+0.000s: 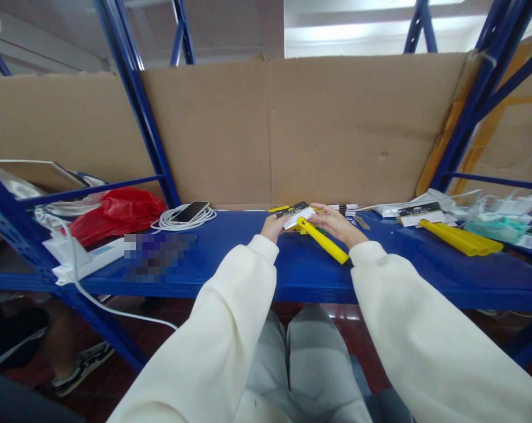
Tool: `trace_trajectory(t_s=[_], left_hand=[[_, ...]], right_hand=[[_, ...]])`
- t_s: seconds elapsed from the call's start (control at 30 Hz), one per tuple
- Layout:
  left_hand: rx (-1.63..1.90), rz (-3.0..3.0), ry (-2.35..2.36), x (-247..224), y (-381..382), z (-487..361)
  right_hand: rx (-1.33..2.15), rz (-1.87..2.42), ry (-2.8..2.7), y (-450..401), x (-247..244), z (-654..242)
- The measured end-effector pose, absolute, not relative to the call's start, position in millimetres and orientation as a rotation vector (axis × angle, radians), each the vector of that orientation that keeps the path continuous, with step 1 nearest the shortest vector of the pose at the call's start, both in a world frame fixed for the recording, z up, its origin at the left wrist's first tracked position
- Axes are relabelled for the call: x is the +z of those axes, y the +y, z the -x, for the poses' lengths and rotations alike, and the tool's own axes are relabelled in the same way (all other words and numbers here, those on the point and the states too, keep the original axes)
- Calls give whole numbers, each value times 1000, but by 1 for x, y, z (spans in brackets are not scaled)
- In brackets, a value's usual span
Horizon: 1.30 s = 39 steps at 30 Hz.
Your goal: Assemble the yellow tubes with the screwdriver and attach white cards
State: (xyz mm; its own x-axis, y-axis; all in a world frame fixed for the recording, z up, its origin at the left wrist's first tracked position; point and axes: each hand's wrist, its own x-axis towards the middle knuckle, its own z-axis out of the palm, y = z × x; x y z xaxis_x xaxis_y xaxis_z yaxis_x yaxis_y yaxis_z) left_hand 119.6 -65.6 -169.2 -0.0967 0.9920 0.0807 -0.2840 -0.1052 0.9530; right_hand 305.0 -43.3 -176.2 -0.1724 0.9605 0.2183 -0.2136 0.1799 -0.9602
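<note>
A yellow-handled tool (pixel 325 242) lies slantwise in front of me, its handle end toward the lower right. Across its head sits a black-and-white card sleeve (pixel 296 215), which hides the head itself. My left hand (pixel 272 228) is closed on the left end of the sleeve. At the right end, the fingers of my right hand (pixel 335 224) are bent around the sleeve's edge near the top of the handle. More yellow pieces show partly behind and below my hands.
On the blue shelf (pixel 235 258), similar yellow handles (pixel 462 238) lie stacked at right. A phone (pixel 190 212) rests on a coiled white cable (pixel 162 221) at left, near a red bag (pixel 120 214) and white power strip (pixel 94 261). Cardboard (pixel 336 129) stands behind. Someone's leg shows lower left.
</note>
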Motion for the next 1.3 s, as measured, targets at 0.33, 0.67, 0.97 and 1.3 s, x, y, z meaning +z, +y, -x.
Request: trace_trajectory(t_s=[0.33, 0.67, 0.97, 1.3], left_hand=[[1697, -955, 1225, -168, -64, -121], [1737, -903, 1198, -167, -61, -118], [1600, -889, 1103, -161, -73, -124], [1560, -893, 1211, -157, -76, -117]], right_hand=[[1051, 1023, -1663, -49, -180, -299], [565, 1017, -2033, -37, -189, -300], [397, 978, -2194, -55, -179, -289], [-79, 1483, -2147, -47, -139, -362]])
